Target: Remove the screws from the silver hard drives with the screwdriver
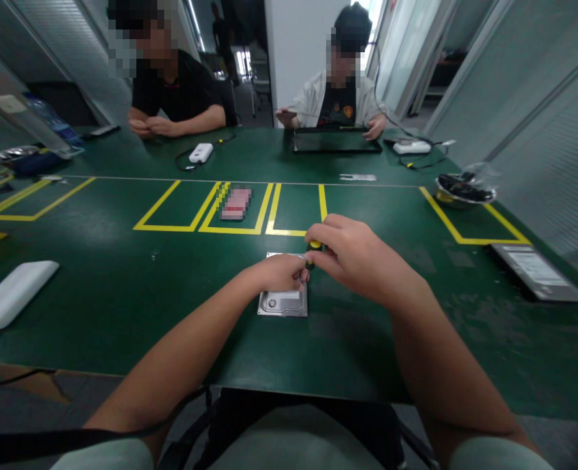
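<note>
A silver hard drive point(283, 303) lies flat on the green table in front of me, its far part covered by my hands. Pinched in the fingers of my right hand point(352, 258) is the yellow and black handle of a screwdriver point(314, 246), held upright above the drive's right edge. My left hand point(283, 272) rests over the drive with its fingers curled closed close below the handle. Whether those fingers grip the screwdriver's shaft or something small cannot be made out. The screwdriver's tip is hidden.
Yellow tape outlines point(166, 228) mark the green table point(122, 281); a pink, blurred-out item point(237, 203) lies within one. A white case point(15, 294) sits left, a flat silver device point(538, 273) and a bowl of dark items point(466, 190) right. Two people sit opposite, one behind a black frame point(338, 141).
</note>
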Action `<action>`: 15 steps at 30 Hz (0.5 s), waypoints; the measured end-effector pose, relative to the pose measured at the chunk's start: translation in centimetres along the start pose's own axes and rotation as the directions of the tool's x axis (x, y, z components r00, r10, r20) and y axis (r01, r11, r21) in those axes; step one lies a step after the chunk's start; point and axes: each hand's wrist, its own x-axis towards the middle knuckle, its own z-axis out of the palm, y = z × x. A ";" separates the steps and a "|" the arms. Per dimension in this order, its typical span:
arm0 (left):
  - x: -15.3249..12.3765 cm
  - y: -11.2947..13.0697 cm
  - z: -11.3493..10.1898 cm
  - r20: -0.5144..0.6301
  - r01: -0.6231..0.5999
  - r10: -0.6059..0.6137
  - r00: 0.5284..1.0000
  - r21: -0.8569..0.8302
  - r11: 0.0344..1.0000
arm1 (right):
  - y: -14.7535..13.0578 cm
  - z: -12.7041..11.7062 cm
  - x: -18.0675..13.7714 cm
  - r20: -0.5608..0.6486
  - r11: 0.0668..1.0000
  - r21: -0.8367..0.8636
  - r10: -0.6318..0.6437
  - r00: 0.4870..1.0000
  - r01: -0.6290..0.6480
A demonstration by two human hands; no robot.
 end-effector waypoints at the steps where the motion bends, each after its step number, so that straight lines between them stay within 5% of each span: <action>1: -0.1 0.1 -0.1 0.001 -0.001 0.001 1.000 -0.003 1.000 | 0.0 0.0 0.0 -0.008 1.000 0.011 -0.005 1.000 0.005; 7: -0.1 0.2 -0.1 -0.005 0.005 -0.005 1.000 -0.011 1.000 | 0.1 -0.1 0.0 -0.043 0.988 0.097 -0.118 0.992 0.121; 15: -0.1 -0.2 0.2 -0.025 0.002 -0.002 1.000 -0.022 1.000 | 0.0 -0.2 -0.1 -0.006 0.987 0.125 -0.100 0.995 0.100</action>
